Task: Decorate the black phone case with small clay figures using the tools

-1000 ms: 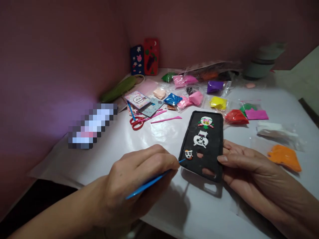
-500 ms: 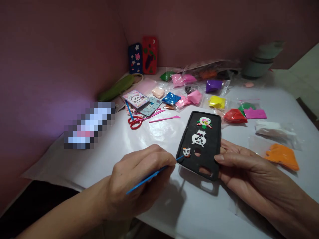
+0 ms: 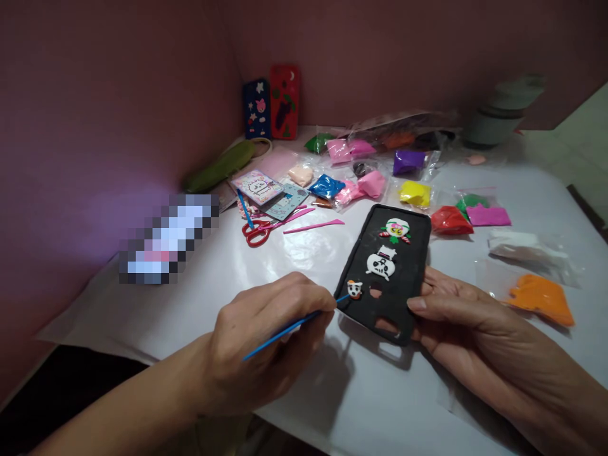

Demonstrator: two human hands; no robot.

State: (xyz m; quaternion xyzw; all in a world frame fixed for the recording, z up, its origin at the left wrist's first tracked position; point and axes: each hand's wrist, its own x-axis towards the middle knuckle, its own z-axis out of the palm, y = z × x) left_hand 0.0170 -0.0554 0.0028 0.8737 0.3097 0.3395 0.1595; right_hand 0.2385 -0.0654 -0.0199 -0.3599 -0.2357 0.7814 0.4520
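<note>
While my right hand (image 3: 484,332) grips the black phone case (image 3: 406,266), my left hand (image 3: 266,316) aims a blue tool (image 3: 285,332) at it.
From my station I see the hands apart: left fingers curled, pinching the tool, its tip beside the small face figure (image 3: 354,290); right palm turned up, thumb on the case's front, fingers behind, the case tilted above the table (image 3: 204,310).

Scissors (image 3: 266,225) on tbl (image 3: 199,310), L of phone case (image 3: 403,272), pkts (image 3: 327,186) behind & to R.

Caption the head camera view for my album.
Left hand points a blue tool at a decorated black phone case in the right hand.
</note>
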